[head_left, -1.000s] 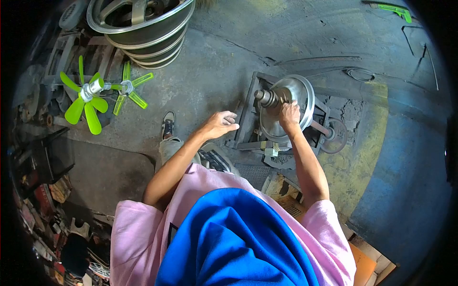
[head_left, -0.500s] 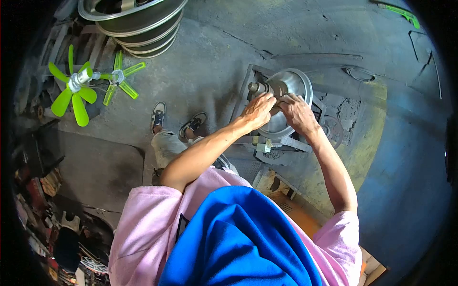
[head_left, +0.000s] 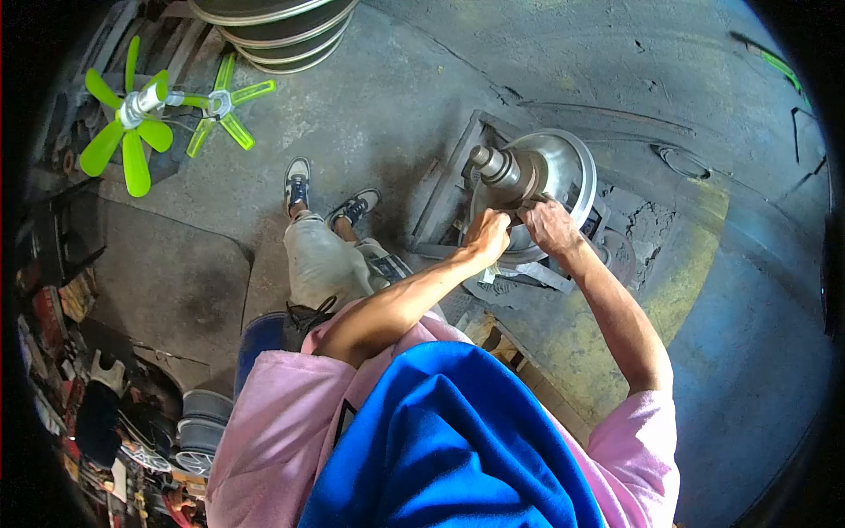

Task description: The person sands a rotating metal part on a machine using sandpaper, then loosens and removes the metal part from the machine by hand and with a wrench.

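A silvery metal wheel rim (head_left: 578, 167) is mounted on a dark metal floor frame (head_left: 451, 189), with a thick stepped shaft (head_left: 497, 167) rising from its centre. My left hand (head_left: 487, 236) is closed at the near side of the rim's hub, below the shaft. Right beside it, my right hand (head_left: 550, 225) is closed with curled fingers over the rim's inner face. The fingertips of both hands almost meet. Whatever they pinch there is too small or hidden to name.
Green fan blades (head_left: 132, 114) and a second green fan (head_left: 219, 104) stand at the upper left. Stacked wheel rims (head_left: 290, 40) are at the top. Smaller rims (head_left: 202, 422) and cluttered parts lie lower left. A coiled wire (head_left: 685, 161) lies right of the frame.
My left hand has come from open beside the frame to closed at the hub. My right hand has shifted slightly toward me along the rim. The view has moved too.
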`<state>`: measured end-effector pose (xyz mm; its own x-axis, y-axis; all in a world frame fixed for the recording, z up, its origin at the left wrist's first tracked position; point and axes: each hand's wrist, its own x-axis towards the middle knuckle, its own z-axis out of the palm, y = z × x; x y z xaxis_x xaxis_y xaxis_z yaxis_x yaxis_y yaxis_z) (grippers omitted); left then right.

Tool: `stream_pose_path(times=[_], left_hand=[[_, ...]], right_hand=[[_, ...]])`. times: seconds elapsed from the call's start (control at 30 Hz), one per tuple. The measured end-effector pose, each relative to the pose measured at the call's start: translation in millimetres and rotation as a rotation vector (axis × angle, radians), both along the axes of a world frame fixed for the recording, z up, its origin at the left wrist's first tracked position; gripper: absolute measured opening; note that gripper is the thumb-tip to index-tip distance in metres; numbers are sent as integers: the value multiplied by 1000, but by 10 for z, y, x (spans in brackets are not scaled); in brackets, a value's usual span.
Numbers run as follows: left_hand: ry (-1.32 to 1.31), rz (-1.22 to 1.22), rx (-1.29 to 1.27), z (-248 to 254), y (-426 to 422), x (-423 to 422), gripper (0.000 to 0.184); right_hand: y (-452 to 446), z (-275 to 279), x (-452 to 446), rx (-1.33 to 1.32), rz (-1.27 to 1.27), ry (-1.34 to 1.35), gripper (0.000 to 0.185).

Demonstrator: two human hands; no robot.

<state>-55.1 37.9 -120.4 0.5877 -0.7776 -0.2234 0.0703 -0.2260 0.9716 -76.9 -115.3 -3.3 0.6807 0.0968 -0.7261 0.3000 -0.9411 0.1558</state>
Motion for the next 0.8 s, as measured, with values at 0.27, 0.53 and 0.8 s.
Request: stream_pose_path(times=[0.27,0.53,0.8], left_hand=[[-19,-23,10,-126,-77,-186,13],[-62,-3,-16,-327,-151,-325,31],[34,59,-127,-388,-159,-276,24]], right_hand=[[-78,-65,-27,40,43,-37,20],[-71,-80,-15,-50,152,40,29],[-56,-254,-27,-31,121,2,29]])
